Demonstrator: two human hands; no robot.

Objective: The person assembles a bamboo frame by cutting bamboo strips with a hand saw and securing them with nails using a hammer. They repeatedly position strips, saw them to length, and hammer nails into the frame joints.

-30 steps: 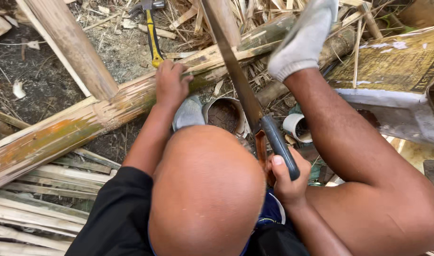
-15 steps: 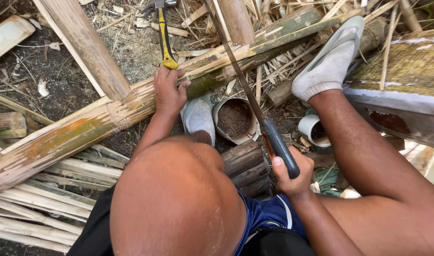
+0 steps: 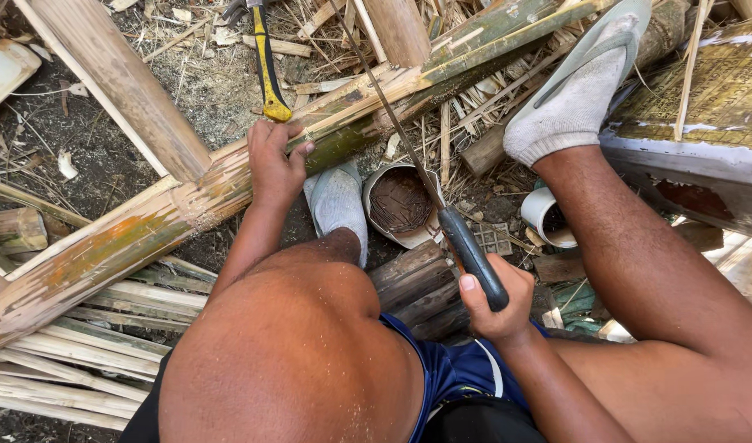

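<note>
My left hand (image 3: 276, 160) presses down on a long split bamboo pole (image 3: 146, 226) that runs from lower left to upper right. My right hand (image 3: 495, 299) is closed around the black handle of a long thin blade (image 3: 392, 115), whose edge crosses the pole near its green part. I sit with my knee (image 3: 285, 353) raised in front. My left foot in a grey sock (image 3: 336, 201) rests beneath the pole, and my right foot in a pale sock and sandal (image 3: 577, 90) is propped on bamboo at the upper right.
A yellow-handled tool (image 3: 265, 66) lies on the ground beyond the pole. A round container of dark bits (image 3: 399, 201) and a white cup (image 3: 548, 217) sit by my feet. Split bamboo strips (image 3: 80, 361) pile at the left; a woven panel (image 3: 712, 90) lies at the right.
The view has shifted so the pole and my hands sit lower in frame. The blade has slid along its cut on the pole while my left hand keeps pressing the bamboo.
</note>
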